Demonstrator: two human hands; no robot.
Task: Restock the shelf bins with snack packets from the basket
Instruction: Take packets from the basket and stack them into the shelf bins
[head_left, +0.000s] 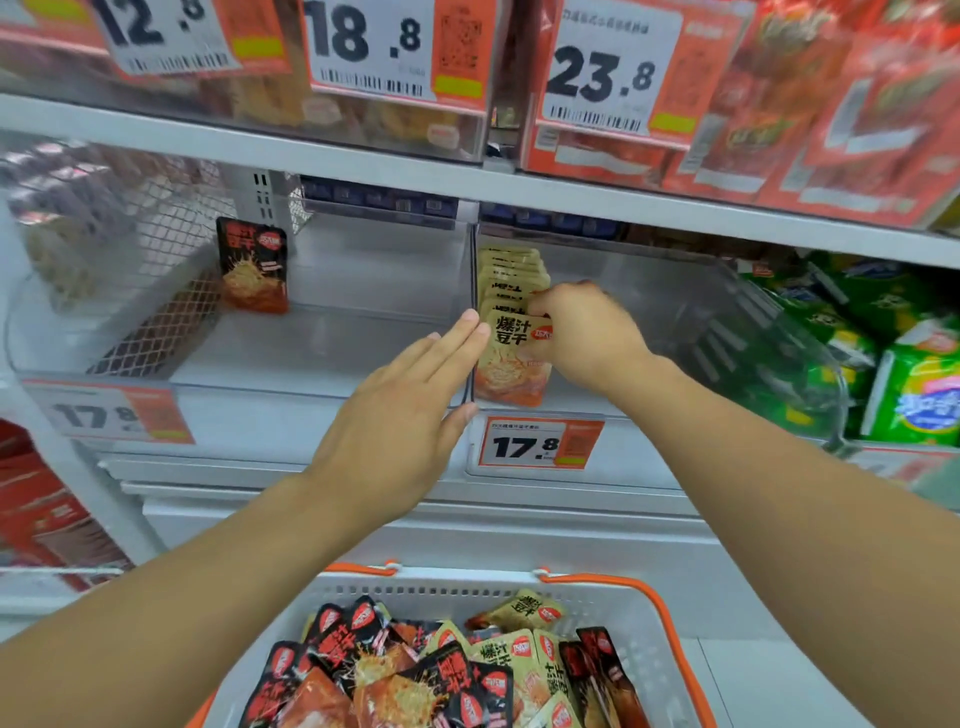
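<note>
A row of yellow snack packets (511, 275) stands upright in the right clear shelf bin (649, 291), against its left wall. My right hand (582, 332) grips the front yellow packet (511, 364) of that row. My left hand (410, 410) reaches out with straight fingers, its fingertips touching the divider and the front packet's left edge. One black packet (253, 265) stands alone in the left clear bin (332, 343). Below, the white basket (467, 592) with orange handles holds several black packets (363, 665) and yellow packets (519, 654).
Price tags reading 17.8 (540, 444) hang on the bin fronts. Green snack bags (893, 353) fill the bin at the right. Red boxes (779, 104) and price labels line the shelf above. A mesh divider (166, 270) bounds the left bin.
</note>
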